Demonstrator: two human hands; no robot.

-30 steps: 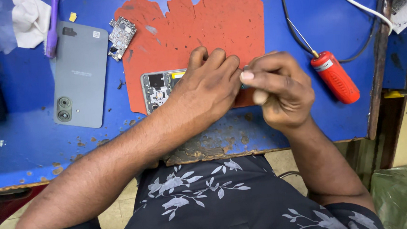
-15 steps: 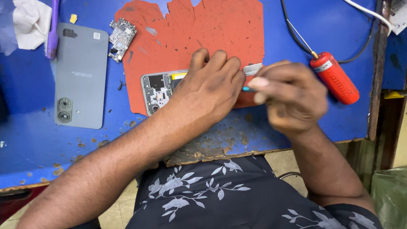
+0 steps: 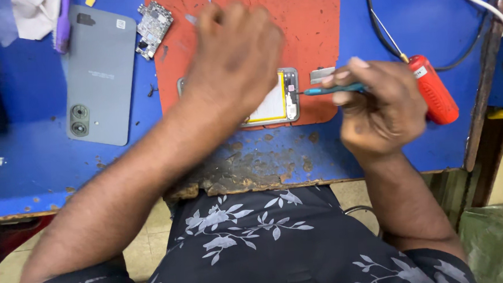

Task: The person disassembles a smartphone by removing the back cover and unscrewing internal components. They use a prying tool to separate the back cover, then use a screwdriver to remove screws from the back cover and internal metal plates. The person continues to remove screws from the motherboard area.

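An opened phone [image 3: 278, 100] with a yellow-edged battery lies on a red mat [image 3: 309, 29] on the blue bench. My left hand [image 3: 232, 53], blurred, hovers above the phone's left half with fingers loosely spread and hides that part. My right hand [image 3: 379, 109] grips a thin teal-handled screwdriver [image 3: 332, 89], whose tip points left at the phone's right end.
A grey phone back cover [image 3: 100, 75] lies at the left, a small circuit board [image 3: 153, 21] beside it. A red-handled tool [image 3: 432, 89] with a black cable lies at the right. The bench's front edge [image 3: 247, 176] is worn and chipped. A small metal piece [image 3: 321, 74] rests on the mat.
My left hand has lifted off the phone and moved up and left, uncovering the battery. My right hand has drawn back to the right with the screwdriver.
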